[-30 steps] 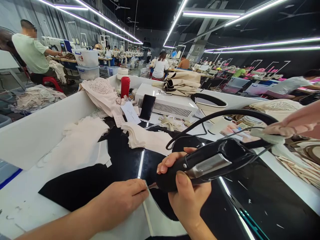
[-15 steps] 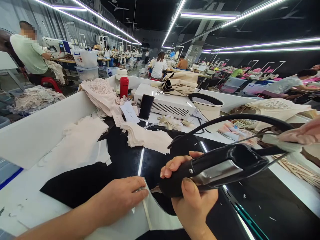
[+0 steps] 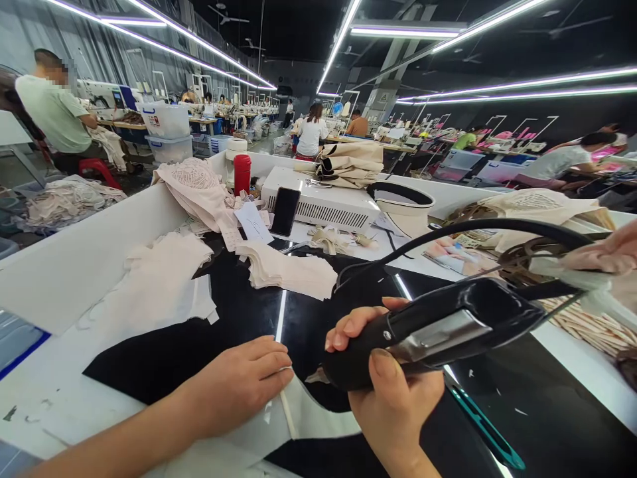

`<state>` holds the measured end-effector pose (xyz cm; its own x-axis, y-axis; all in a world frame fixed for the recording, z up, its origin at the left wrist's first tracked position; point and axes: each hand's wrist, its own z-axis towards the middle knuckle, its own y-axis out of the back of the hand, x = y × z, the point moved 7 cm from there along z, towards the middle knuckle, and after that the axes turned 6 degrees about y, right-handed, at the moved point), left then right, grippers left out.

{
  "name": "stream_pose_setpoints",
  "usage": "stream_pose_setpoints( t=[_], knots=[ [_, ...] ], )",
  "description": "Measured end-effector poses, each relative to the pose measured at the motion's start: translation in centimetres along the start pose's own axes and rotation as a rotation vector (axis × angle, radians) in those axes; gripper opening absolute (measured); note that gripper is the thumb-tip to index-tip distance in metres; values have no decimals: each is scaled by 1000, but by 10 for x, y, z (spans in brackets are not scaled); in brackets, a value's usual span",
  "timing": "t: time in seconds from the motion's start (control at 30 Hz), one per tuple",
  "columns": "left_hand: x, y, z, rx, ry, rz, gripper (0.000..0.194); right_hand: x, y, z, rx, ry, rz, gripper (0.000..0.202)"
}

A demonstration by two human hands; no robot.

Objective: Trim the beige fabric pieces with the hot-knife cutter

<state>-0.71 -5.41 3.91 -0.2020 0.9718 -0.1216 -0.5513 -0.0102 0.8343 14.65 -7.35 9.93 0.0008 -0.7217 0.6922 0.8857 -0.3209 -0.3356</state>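
Observation:
My right hand (image 3: pixel 393 385) is wrapped round a black corded handheld tool (image 3: pixel 448 325) with a silver lever and a pointed metal tip, which points left. My left hand (image 3: pixel 249 378) lies with its fingers together on a pale translucent sheet (image 3: pixel 323 421), at the upper end of a thin cream strip (image 3: pixel 287 415). The strip is under or between the fingertips; its upper end is hidden. The tool's tip is just right of the left fingertips, apart from them. Beneath is a glossy black surface (image 3: pixel 239 312). A stack of cream fabric pieces (image 3: pixel 291 271) lies beyond the hands.
Another person's hand (image 3: pixel 610 252) touches translucent material at the right edge. A teal tool (image 3: pixel 485 421) lies right of my right hand. Farther back are a phone (image 3: pixel 285 211), red bottle (image 3: pixel 242 174), white machine (image 3: pixel 318 199) and fabric pile (image 3: pixel 164 279). People sit beyond.
My right hand and the black tool have moved slightly right, widening the space to my left hand. My left fingers have flattened somewhat. The view has shifted a little, showing more of the teal tool.

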Motion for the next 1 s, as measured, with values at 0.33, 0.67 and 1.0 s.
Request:
stream_pose_setpoints(
  t=[0.33,0.67,1.0],
  knots=[
    [-10,-8,1,90,27,-20,18,-3,0,-7,16,1,29,36],
    [-10,-8,-5,72,52,-33,18,-9,-7,-9,64,6,76,34],
    [-11,-8,-6,88,44,-12,19,-3,0,-10,23,2,18,33]
  ],
)
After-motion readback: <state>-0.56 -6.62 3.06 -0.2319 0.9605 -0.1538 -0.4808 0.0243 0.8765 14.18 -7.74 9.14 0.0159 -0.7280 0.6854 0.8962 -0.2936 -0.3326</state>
